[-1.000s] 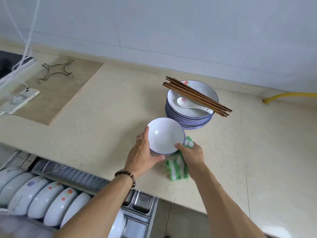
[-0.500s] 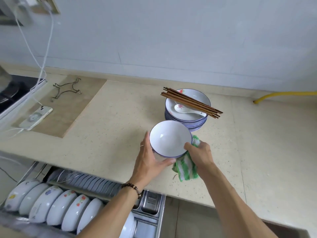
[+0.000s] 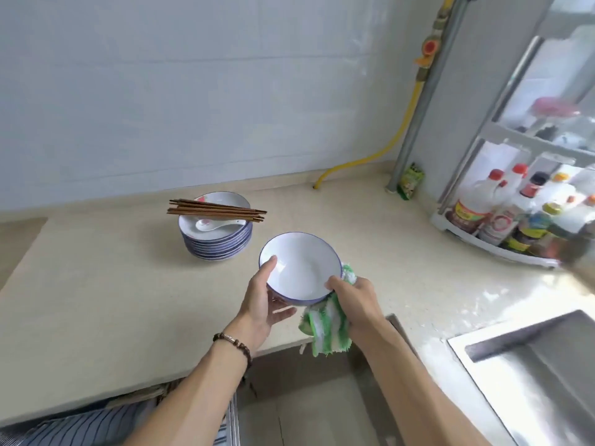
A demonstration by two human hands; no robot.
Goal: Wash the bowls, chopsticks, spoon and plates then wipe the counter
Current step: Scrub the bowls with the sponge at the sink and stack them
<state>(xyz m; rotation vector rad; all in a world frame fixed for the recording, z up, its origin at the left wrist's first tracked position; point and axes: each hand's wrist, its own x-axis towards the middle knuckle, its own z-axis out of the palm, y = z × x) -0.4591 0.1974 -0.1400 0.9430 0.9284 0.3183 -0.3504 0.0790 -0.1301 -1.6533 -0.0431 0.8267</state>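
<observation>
A white bowl (image 3: 301,268) with a blue rim is held above the beige counter (image 3: 112,284), tilted toward me. My left hand (image 3: 260,304) cups it from the left and below, thumb on the rim. My right hand (image 3: 354,297) grips its right rim together with a green-and-white striped cloth (image 3: 325,329) that hangs below. Behind, a stack of blue-rimmed plates (image 3: 217,243) carries a white spoon (image 3: 209,224) and several brown chopsticks (image 3: 217,211) laid across the top.
A steel sink (image 3: 528,371) lies at the lower right. A white rack of bottles (image 3: 515,214) stands at the right. A yellow hose (image 3: 383,149) and a grey pipe (image 3: 415,114) run up the back corner. The counter's front edge is just below my hands.
My view has swung to the right, bringing the sink and bottle rack into sight. Both hands have carried the bowl and cloth rightward, away from the plate stack. The dish drawer has left the view.
</observation>
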